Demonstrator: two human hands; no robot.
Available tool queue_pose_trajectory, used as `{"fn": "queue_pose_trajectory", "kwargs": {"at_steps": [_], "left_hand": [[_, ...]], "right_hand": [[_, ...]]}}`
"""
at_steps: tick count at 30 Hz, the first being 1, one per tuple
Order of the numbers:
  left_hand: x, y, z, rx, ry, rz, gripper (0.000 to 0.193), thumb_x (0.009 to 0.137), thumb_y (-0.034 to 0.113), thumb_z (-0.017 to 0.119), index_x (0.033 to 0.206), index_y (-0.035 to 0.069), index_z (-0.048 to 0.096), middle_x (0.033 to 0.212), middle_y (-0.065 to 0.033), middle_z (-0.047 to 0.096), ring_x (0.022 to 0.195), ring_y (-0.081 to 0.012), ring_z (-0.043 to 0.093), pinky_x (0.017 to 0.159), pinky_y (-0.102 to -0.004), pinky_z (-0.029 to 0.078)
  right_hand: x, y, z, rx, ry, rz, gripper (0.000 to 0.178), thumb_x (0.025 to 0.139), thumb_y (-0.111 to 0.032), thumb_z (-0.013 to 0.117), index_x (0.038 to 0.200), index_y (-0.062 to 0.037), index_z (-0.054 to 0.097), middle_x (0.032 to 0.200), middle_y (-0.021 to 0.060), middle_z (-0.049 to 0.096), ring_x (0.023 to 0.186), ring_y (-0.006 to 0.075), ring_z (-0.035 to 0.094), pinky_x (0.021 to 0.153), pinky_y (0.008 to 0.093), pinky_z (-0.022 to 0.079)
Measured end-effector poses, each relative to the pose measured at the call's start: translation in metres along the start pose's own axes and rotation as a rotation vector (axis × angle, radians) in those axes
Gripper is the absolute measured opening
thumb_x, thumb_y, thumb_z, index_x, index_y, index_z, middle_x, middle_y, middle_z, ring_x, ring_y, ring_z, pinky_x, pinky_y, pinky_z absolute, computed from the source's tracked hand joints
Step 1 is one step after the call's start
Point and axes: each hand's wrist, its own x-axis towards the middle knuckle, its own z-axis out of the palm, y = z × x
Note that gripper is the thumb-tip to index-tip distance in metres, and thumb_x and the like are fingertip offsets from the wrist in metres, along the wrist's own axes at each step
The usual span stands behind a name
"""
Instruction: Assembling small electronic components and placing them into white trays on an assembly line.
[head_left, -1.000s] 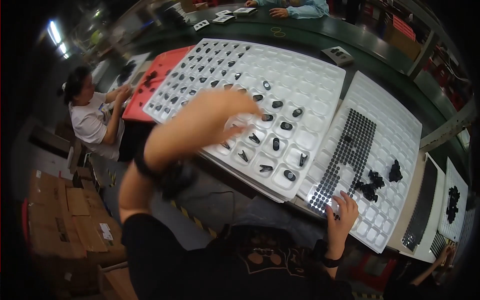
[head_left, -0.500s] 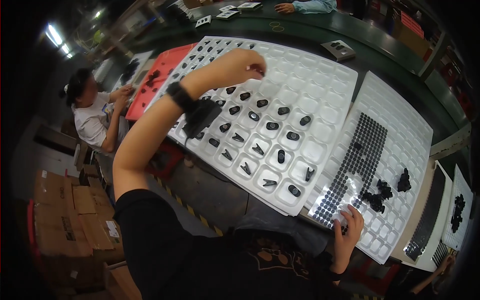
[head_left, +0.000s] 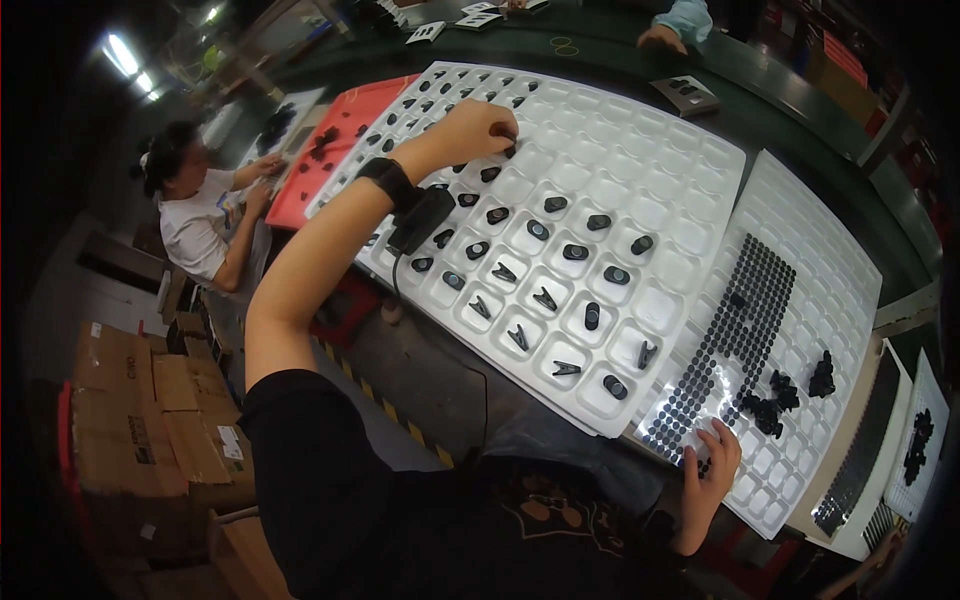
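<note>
Left hand [head_left: 475, 130] swung from a blur over the nearer part of the white tray [head_left: 610, 130] to farther up it; right hand [head_left: 712, 468] stayed at the near end of the dot sheet; view shifted a bit, too. Dark piece [head_left: 510, 152] is right at the left fingertips, over the far half of the tray, by the edge of the filled cells. Left fingers bunched narrow; can't tell if the piece is gripped or just touched. Right thumb and fingers apart, loosely curved, over the dot sheet [head_left: 765, 290], which has rows of round black dots and some gaps. Around the left hand: small black clips [head_left: 575, 252] one per cell, some showing an oval face, some lying V-shaped. Dot sheet lies on a second white tray [head_left: 835, 250], two black heaps [head_left: 768, 415] beside it. Further right, another dark sheet [head_left: 855, 440]. Left of the main tray, red tray [head_left: 380, 98] with loose dark bits, seated co-worker [head_left: 205, 235] beside it. Beyond, green tabletop [head_left: 600, 55] with a small box [head_left: 690, 98] and a co-worker's blue sleeve [head_left: 688, 20]. Cartons [head_left: 110, 400] stacked lower left.
</note>
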Motion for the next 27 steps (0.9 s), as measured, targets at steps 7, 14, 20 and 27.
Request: {"fn": "queue_pose_trajectory", "kwargs": {"at_steps": [7, 14, 20, 27], "left_hand": [[-0.037, 0.01, -0.014, -0.098, -0.024, -0.035, 0.015, 0.067, 0.007, 0.062, 0.081, 0.001, 0.06, 0.07, -0.0096, 0.06, 0.062, -0.0162, 0.057, 0.059, -0.0262, 0.044], [-0.078, 0.028, -0.029, -0.126, -0.031, -0.109, 0.017, 0.068, 0.004, 0.062, 0.085, 0.001, 0.06, 0.073, -0.0089, 0.061, 0.064, -0.0149, 0.058, 0.062, -0.0243, 0.045], [-0.095, 0.052, -0.023, -0.274, 0.013, -0.032, 0.016, 0.068, 0.002, 0.062, 0.085, 0.0, 0.06, 0.075, -0.008, 0.061, 0.067, -0.0143, 0.059, 0.062, -0.0237, 0.046], [-0.08, 0.076, -0.002, -0.539, 0.163, -0.116, 0.02, 0.074, 0.008, 0.061, 0.091, -0.002, 0.058, 0.085, -0.0075, 0.06, 0.075, -0.0159, 0.058, 0.071, -0.0257, 0.044]], "right_hand": [[-0.007, -0.002, 0.004, -0.036, -0.014, -0.004, 0.021, 0.071, -0.006, 0.057, 0.092, -0.0035, 0.055, 0.111, 0.0108, 0.049, 0.108, 0.0275, 0.041, 0.091, 0.0349, 0.031], [-0.016, -0.001, 0.004, -0.035, -0.005, -0.023, 0.021, 0.071, -0.006, 0.058, 0.092, -0.0032, 0.055, 0.111, 0.0106, 0.049, 0.108, 0.0272, 0.041, 0.091, 0.0349, 0.03], [-0.033, -0.013, -0.007, -0.062, -0.007, -0.013, 0.021, 0.071, -0.006, 0.057, 0.091, -0.0032, 0.056, 0.112, 0.0108, 0.048, 0.108, 0.0273, 0.041, 0.091, 0.0349, 0.03], [-0.025, 0.023, -0.001, -0.074, 0.015, -0.018, 0.023, 0.071, -0.006, 0.058, 0.093, -0.0034, 0.055, 0.112, 0.0108, 0.048, 0.108, 0.0278, 0.041, 0.091, 0.0342, 0.031]]}}
